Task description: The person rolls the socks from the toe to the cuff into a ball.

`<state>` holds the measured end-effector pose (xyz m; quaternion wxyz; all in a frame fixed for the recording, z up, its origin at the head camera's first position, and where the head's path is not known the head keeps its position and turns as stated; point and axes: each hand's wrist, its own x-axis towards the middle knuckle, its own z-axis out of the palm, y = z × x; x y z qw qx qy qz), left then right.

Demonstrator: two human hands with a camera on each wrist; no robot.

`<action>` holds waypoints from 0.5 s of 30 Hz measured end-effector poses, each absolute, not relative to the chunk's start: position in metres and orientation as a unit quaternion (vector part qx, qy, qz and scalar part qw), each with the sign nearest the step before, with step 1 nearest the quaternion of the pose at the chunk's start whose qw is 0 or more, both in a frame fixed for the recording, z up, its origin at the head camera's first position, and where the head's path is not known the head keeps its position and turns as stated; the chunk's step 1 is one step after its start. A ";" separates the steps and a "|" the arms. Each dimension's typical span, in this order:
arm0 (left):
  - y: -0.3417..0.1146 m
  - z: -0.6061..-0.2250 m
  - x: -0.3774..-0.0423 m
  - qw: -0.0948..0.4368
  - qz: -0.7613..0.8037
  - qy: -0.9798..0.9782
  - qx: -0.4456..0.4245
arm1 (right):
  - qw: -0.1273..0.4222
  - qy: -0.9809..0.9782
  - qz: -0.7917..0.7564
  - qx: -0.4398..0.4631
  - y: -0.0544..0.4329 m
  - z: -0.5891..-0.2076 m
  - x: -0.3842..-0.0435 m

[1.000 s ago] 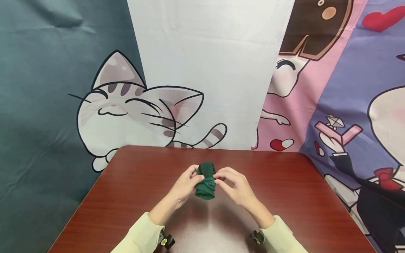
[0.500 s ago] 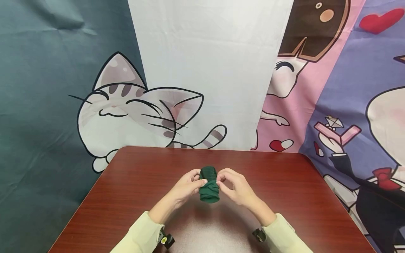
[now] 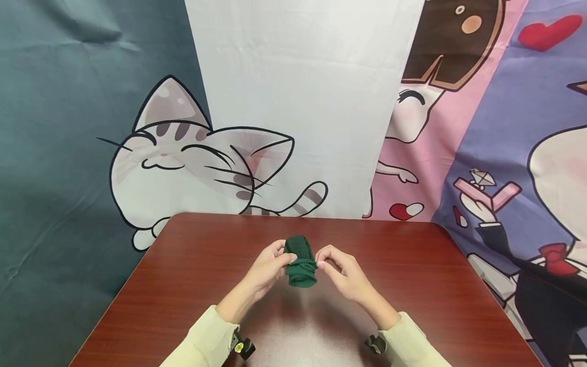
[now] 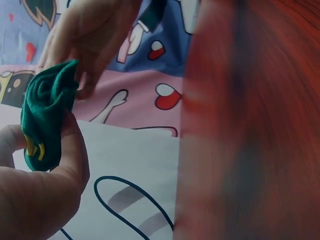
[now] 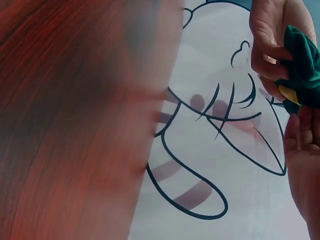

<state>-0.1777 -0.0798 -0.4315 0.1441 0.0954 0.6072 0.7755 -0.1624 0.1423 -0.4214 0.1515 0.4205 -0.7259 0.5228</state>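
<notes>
A rolled-up bundle of dark green cloth, which looks like a pair of socks, is held up over the table by both hands. My left hand grips its left side, the thumb lying across the front. On the right, my right hand pinches a fold at the bundle's edge between thumb and fingertips. In the left wrist view, the green socks show a spiral of rolled layers at one end and a yellow mark near my left fingers. The yellow mark also shows in the right wrist view, beside my right hand.
A reddish-brown wooden table lies under both hands. Behind it hangs a printed cloth backdrop with a cartoon cat and figures. Dark wrist devices sit at the cuffs of the pale sleeves.
The green socks shifted slightly right and down, then back left and up, and now lean more. The right hand's fingertips have drawn the pinched fold outward to the right.
</notes>
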 end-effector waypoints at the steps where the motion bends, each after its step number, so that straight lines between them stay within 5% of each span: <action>1: -0.079 -0.431 -0.178 0.138 0.779 0.605 0.091 | 0.136 -0.732 0.521 0.416 0.142 -0.417 -0.159; 7: -0.074 -0.424 -0.182 0.107 0.804 0.582 0.064 | 0.097 -0.761 0.515 0.383 0.140 -0.409 -0.149; 15: -0.062 -0.415 -0.185 0.073 0.850 0.522 0.006 | 0.196 -0.778 0.475 0.360 0.125 -0.447 -0.154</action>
